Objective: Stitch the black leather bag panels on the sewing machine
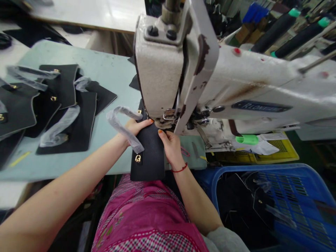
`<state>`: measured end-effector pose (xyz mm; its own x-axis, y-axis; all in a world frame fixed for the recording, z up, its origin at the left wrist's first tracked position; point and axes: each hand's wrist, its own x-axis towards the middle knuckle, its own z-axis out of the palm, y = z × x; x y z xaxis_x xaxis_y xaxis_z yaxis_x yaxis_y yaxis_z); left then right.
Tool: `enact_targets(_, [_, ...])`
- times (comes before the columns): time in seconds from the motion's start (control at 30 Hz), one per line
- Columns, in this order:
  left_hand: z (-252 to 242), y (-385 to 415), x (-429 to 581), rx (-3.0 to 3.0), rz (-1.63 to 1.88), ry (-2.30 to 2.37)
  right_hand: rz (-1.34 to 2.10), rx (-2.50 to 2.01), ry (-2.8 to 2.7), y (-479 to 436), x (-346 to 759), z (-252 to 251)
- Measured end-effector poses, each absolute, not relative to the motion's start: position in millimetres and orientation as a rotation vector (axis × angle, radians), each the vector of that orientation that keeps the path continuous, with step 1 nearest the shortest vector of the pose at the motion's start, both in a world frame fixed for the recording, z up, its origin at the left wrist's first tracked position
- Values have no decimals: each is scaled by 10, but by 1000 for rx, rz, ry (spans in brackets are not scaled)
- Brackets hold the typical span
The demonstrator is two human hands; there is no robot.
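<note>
Under sewing head (160,70), partly hidden panel (151,148)

Pale green table (112,78) — black panels (83,126) overlapping at left; yellow strip (20,159) nearby.

One head-worn view looks forward and steeply down, close over the bench (110,73) and sewing machine (228,77).

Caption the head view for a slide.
Left hand and right hand on a black panel with gold-coloured hardware, at a sewing machine.
</note>
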<state>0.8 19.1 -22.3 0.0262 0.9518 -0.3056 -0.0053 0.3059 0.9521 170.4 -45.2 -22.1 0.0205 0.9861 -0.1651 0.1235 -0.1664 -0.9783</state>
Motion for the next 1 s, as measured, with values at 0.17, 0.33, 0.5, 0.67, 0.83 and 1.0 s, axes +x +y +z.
enact_targets(0.17, [-218, 312, -18, 1070, 976, 1209, 1221, -1411, -1215, -437, 1679, -246])
enact_targets(0.33, [-198, 421, -31, 1137, 989, 1180, 1257, -1409, -1191, -433, 1663, -295])
enact_targets(0.5, [-147, 379, -110, 992, 886, 1140, 1313, -1409, -1142, -429, 1702, -265])
enact_targets(0.67, [-117, 226, -199, 727, 653, 1085, 1329, -1412, -1090, -403, 1739, -191])
enact_targets(0.83, [-103, 180, -98, 594, 602, 1017, 1307, -1423, -1082, -390, 1722, -153])
enact_targets(1.0, [-42, 244, -78, 680, 637, 1026, 1366, -1412, -1035, -399, 1709, -150])
